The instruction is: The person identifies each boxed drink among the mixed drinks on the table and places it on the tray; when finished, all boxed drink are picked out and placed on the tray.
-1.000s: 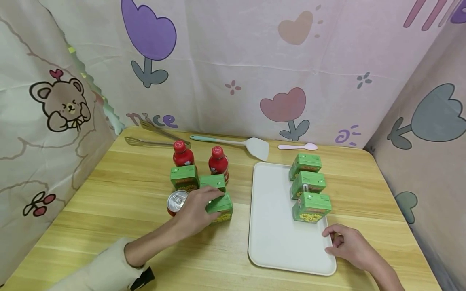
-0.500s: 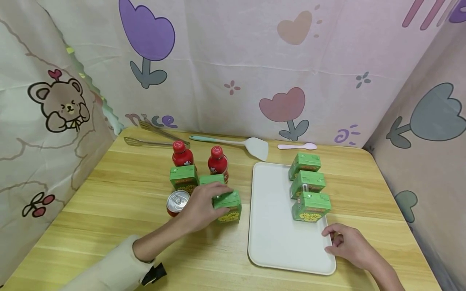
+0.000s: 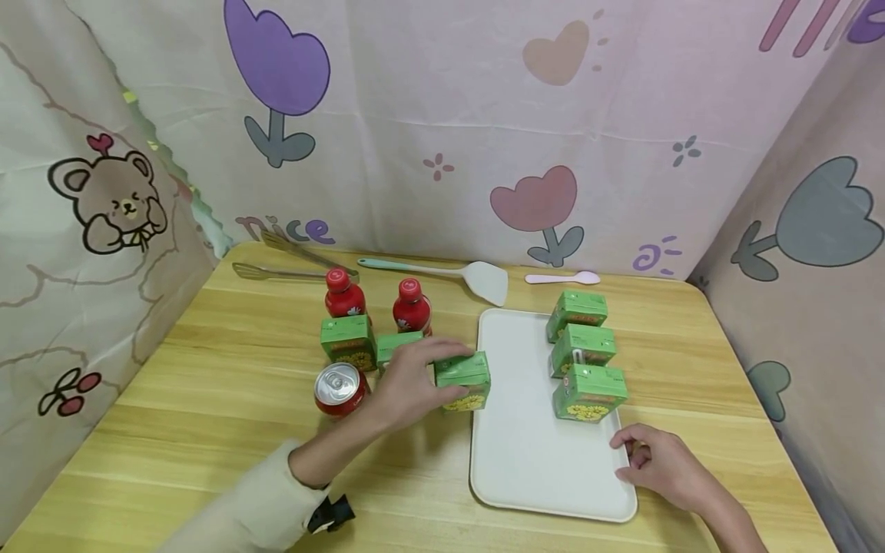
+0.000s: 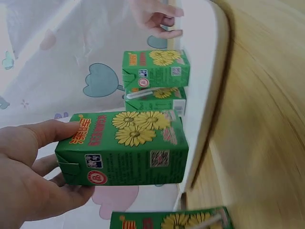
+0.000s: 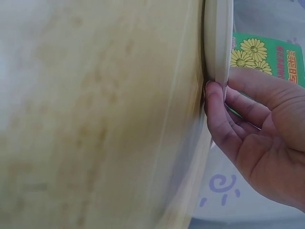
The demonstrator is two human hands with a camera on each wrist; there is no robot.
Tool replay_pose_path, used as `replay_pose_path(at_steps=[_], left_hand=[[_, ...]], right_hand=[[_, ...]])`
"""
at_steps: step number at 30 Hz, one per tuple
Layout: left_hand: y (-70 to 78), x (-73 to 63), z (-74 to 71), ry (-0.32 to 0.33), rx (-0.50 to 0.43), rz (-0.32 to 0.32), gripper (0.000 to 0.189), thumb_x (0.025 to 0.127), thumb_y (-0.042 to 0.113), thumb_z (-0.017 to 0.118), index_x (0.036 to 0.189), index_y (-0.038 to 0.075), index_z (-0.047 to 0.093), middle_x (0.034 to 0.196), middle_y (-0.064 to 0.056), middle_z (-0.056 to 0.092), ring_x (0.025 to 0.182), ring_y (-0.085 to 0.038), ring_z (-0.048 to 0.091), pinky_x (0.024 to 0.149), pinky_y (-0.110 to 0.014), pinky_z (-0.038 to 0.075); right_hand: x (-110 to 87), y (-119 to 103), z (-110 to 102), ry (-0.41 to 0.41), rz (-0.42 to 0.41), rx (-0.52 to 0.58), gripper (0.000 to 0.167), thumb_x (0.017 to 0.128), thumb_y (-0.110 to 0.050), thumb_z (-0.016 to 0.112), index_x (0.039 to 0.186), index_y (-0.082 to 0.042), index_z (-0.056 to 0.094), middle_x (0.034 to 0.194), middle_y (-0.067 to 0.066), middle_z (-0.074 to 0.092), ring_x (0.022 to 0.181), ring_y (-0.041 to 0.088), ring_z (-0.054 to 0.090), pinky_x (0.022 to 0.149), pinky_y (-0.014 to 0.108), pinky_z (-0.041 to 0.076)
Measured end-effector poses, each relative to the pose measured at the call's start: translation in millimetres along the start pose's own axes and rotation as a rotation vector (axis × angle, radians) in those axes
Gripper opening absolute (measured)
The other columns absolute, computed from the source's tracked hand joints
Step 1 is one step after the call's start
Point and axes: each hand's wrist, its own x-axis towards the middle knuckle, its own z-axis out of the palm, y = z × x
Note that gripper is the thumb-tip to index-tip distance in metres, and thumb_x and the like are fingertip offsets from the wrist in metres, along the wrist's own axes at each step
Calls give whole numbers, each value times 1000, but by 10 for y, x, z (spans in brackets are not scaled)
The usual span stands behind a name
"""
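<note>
My left hand point(image 3: 415, 384) pinches a green drink carton point(image 4: 125, 149) with yellow flowers between thumb and fingers. In the head view this carton overlaps the left rim of a white tray point(image 3: 525, 461). At the tray's right edge, my right hand point(image 3: 660, 465) grips the rim between thumb and fingers, as the right wrist view also shows. Three similar cartons point(image 3: 590, 393) stand in a row along the tray's right side. Left of the tray, another carton point(image 3: 348, 342) stands upright, and one more point(image 3: 389, 347) is partly hidden behind my left hand.
A red can point(image 3: 339, 386) stands left of my left forearm. Two red bottles point(image 3: 412, 307) stand behind the left cartons. Along the back lie metal tongs point(image 3: 290, 272), a spatula point(image 3: 484, 280) and a pink spoon point(image 3: 563, 278). Patterned cloth point(image 3: 415, 115) hangs around the table.
My left hand has carried the carton rightward, away from the other cartons and up to the tray's left rim. More of the can shows. My right hand stays at the tray edge.
</note>
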Motion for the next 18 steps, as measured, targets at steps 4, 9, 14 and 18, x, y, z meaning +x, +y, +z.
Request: replay_pose_path(at_steps=[4,9,14,18], left_hand=[[36,79,77,6,-58,4,44,72,17,82,114,18,70,120,2,66,112,-16,60,94,-37,50],[78,203,159,-22,-135,-12,43,74,15,80,115,18,69,123,2,64,118,-17,57,102,-38,46],[102,338,248,-56,-190,-2,43,76,11,79,117,17,68,125,1,63,122,-17,54,107,-37,42],[92,433,334,-45,-207,-2,43,75,9,79,116,17,69,124,1,64,122,-15,54,108,-34,41]], right_hand=[[0,1,4,3,-4,2,34,73,-5,78,102,-4,61,73,2,54,62,4,48,52,20,43],[4,0,9,7,2,-6,34,72,-4,78,102,-4,61,72,2,54,62,4,48,51,20,43],[6,3,7,4,5,-7,35,72,-5,78,102,-4,61,71,1,54,61,4,47,51,20,42],[3,9,6,1,-1,-6,35,73,-5,78,103,-4,61,72,2,54,61,4,47,51,20,42]])
